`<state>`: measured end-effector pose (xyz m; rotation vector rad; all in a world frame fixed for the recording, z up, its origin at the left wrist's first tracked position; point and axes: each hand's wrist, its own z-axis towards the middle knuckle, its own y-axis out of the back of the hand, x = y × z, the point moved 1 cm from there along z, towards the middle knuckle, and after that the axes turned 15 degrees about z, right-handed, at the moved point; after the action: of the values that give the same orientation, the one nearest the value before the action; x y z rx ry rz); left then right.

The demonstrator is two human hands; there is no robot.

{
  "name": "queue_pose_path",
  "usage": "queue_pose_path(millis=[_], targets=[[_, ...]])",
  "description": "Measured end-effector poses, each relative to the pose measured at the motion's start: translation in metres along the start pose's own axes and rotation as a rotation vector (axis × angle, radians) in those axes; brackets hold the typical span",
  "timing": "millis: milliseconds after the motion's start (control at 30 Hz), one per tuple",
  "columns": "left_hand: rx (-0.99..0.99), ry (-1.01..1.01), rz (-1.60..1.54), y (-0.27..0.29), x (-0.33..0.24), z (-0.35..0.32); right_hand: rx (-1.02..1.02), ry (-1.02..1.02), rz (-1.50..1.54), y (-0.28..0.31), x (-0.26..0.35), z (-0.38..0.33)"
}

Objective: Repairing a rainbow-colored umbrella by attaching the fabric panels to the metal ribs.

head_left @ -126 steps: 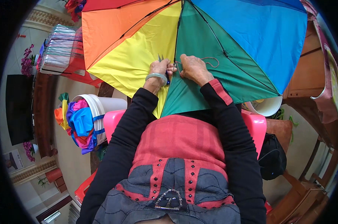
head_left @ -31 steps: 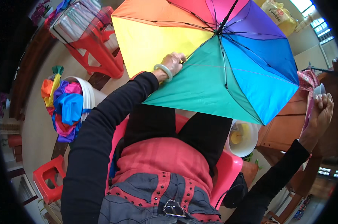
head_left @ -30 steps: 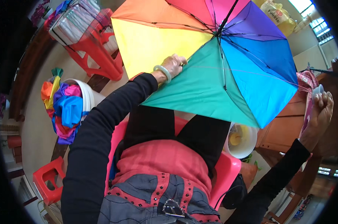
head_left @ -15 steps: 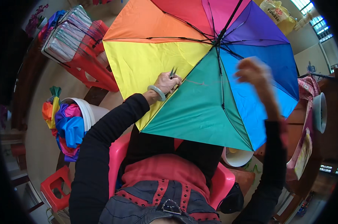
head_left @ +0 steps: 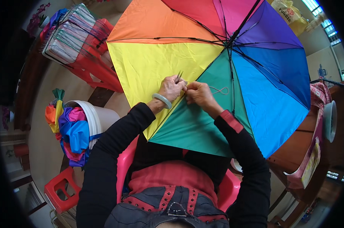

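Note:
A rainbow-coloured umbrella (head_left: 164, 57) lies spread over my lap, its inner side with black ribs and shaft facing me. My left hand (head_left: 172, 88) is closed at the seam between the yellow and green panels, with the two pointed tips of small metal thread snips (head_left: 180, 75) sticking up from its fingers. Right beside it, my right hand (head_left: 199, 94) pinches at the same rib. A pale thread (head_left: 222, 91) trails in a loop from the right fingers over the green panel. The fingertips hide where the thread meets the rib, and any needle.
At left, a white bucket (head_left: 103, 116) overflows with folded colourful fabric (head_left: 75, 131). A red stool (head_left: 103, 72) bears a box (head_left: 71, 38) hung with many threads; a smaller red stool (head_left: 62, 190) stands lower left. A wooden table (head_left: 295, 142) with a pale bowl (head_left: 330, 121) is at right.
My right hand has swung in from over the blue panel to meet the left hand at the seam. The thread, stretched out before, now lies slack in a loop. The umbrella has shifted slightly right.

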<state>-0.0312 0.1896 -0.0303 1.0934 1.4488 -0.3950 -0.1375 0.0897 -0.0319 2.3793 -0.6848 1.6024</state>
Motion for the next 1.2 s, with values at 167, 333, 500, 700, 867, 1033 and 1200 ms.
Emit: queue_pose_path(millis=[167,333,500,700,867,1033,1200], targets=[[0.091,0.022,0.138,-0.003,0.003,0.005,-0.214,0.097,0.331,0.069,0.01,0.013],[0.169,0.105,0.1,0.001,-0.001,0.002,-0.618,0.492,0.66,0.221,0.018,0.008],[0.255,0.196,0.089,0.002,-0.005,0.008,-1.02,0.642,0.706,0.333,0.002,-0.042],[0.076,-0.105,0.785,-0.013,0.006,0.013,-0.98,0.568,0.698,0.34,-0.001,-0.058],[-0.229,-0.234,1.048,-0.04,-0.001,0.006,-0.889,0.794,0.736,0.419,0.022,-0.119],[-0.166,-0.418,1.06,-0.033,0.011,-0.001,-0.935,0.931,0.692,0.372,0.089,-0.14],[-0.174,-0.706,0.952,-0.03,0.009,0.001,-0.801,1.122,0.681,0.339,0.14,-0.145]])
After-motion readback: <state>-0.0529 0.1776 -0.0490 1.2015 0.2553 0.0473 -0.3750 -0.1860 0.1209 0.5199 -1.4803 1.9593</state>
